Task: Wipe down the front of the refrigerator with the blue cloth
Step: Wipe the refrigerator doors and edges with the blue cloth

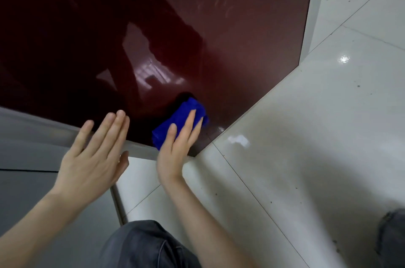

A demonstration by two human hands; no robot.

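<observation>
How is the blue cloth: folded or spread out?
Folded into a compact pad. The blue cloth is thick and barely wider than the right hand pressing it on the refrigerator door.

Glossy white tile floor (311, 127), thin dark grout lines, small dark specks scattered at right, bright light reflections. Dark red refrigerator (219, 26) meets the floor far left.

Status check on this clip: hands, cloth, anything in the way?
Right hand flat, pressing blue cloth on refrigerator front, low right corner. Left hand open alongside, holding nothing. No obstruction seen.
</observation>
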